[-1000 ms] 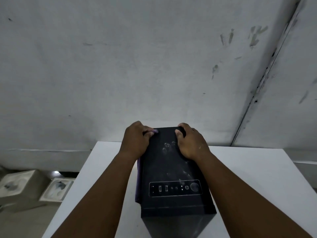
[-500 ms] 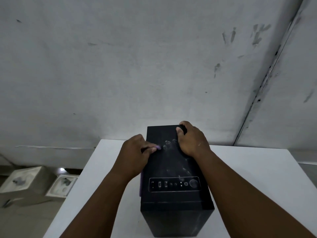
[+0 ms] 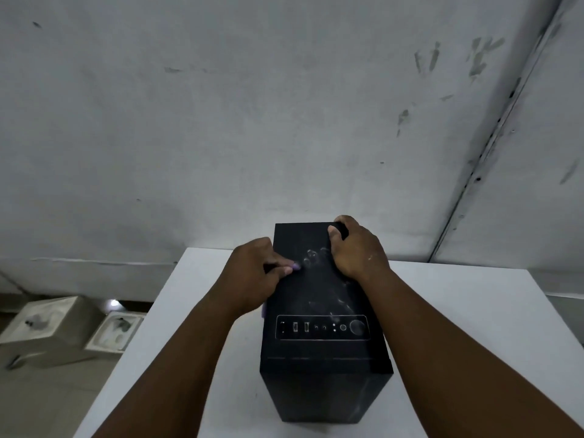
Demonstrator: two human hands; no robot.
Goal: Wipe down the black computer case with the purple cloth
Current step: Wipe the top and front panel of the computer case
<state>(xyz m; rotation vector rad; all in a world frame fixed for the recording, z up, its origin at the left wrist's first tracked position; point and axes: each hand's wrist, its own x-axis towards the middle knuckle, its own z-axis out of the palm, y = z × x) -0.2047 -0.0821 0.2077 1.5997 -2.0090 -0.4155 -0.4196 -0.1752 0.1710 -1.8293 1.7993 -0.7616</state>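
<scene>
A black computer case [image 3: 319, 346] stands upright on a white table [image 3: 474, 314], its dusty top panel with ports and a round button facing me. My left hand [image 3: 252, 273] lies on the top's left edge and holds the purple cloth [image 3: 296, 266] against the case. Only small purple bits show, at my fingertips and below my wrist. My right hand [image 3: 357, 248] grips the far right corner of the top, fingers curled over the back edge. Finger smudges mark the dust between my hands.
A stained grey wall rises close behind the table. On the floor to the left lie a pale foam packing block [image 3: 47, 327] and a white moulded tray [image 3: 115, 330]. The table's left edge runs near the case.
My left hand has slid with the cloth from the far left corner of the case top toward me along the left edge. My right hand keeps its hold on the far right corner.
</scene>
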